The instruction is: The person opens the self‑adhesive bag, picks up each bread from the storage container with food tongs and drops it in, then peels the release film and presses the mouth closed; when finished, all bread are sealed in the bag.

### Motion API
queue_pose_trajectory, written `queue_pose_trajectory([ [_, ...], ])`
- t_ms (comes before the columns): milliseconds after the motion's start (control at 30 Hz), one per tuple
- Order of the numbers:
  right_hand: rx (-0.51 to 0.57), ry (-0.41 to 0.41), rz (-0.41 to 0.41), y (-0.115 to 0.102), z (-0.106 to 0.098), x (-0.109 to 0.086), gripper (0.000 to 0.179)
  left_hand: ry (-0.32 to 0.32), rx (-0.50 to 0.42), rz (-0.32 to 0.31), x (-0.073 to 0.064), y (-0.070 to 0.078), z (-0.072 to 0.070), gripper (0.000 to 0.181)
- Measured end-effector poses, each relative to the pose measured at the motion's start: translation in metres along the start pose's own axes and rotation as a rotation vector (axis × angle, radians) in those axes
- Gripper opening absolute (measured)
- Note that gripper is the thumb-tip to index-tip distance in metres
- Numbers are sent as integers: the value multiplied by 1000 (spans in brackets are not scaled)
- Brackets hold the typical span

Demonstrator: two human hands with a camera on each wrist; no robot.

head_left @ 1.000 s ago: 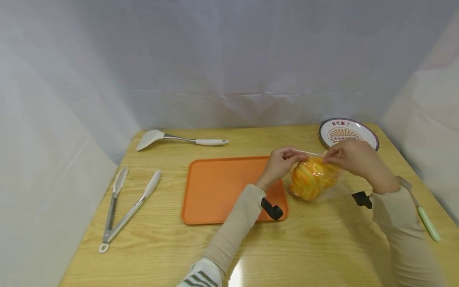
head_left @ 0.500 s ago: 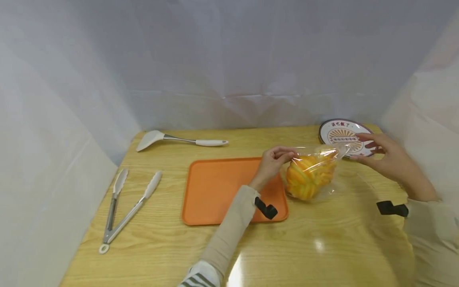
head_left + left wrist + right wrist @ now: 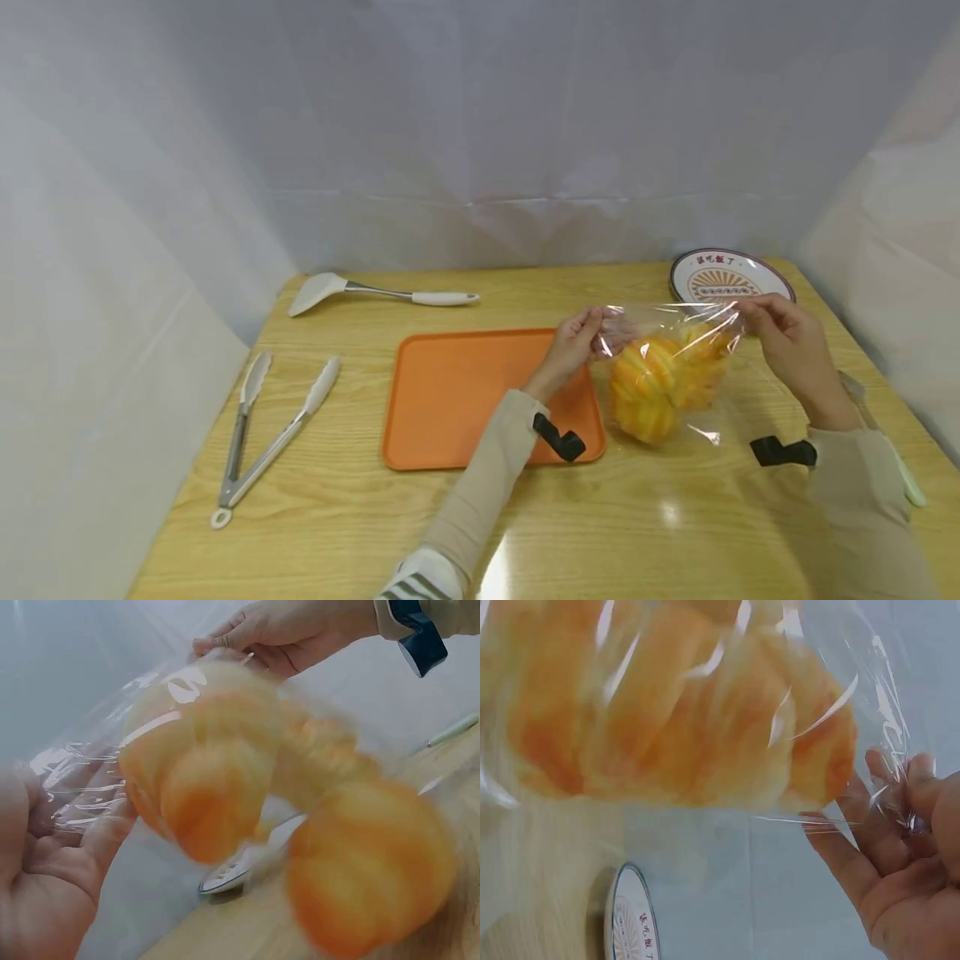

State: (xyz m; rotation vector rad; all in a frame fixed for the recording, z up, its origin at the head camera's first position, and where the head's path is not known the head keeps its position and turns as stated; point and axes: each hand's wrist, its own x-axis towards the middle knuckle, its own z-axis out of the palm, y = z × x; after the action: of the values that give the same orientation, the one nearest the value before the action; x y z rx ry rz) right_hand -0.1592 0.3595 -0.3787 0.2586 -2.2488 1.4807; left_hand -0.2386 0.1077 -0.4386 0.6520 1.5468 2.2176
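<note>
A clear plastic bag point(image 3: 667, 315) with yellow-orange bread point(image 3: 645, 387) inside is stretched between both hands, its top edge pulled nearly straight. My left hand point(image 3: 567, 346) grips the bag's upper left corner, close to the tray's right side. At the upper right corner, my right hand point(image 3: 798, 350) pinches the film between thumb and fingers. Two lobes of bread point(image 3: 367, 862) show, blurred, in the left wrist view. In the right wrist view, the crumpled film is bunched in the fingers of the right hand point(image 3: 907, 877), beside the ridged bread point(image 3: 682, 712).
An orange tray point(image 3: 465, 400) lies left of the bag. Behind the right hand is a patterned plate point(image 3: 720, 275). Spread tongs point(image 3: 266, 458) and a white turner point(image 3: 315, 293) lie on the left. A green-handled utensil point(image 3: 911, 483) lies at right, partly hidden by the sleeve.
My hands were close together at the bag's top. The right hand then came off and moved right, and now holds the right corner. The bag is spread wider, the left hand still holding it.
</note>
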Motion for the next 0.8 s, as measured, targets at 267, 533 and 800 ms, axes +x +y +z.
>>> queue_pose_trajectory([
  [267,-33,-175,236,32,2,-3,18,103,-29,-221,-7,-13,5,51],
  [533,-110,-234,378,72,11,-1,44,258,144,-330,-9,-31,5,52],
  [800,-111,-275,454,87,19,5,50,284,280,-287,-18,-31,4,67],
])
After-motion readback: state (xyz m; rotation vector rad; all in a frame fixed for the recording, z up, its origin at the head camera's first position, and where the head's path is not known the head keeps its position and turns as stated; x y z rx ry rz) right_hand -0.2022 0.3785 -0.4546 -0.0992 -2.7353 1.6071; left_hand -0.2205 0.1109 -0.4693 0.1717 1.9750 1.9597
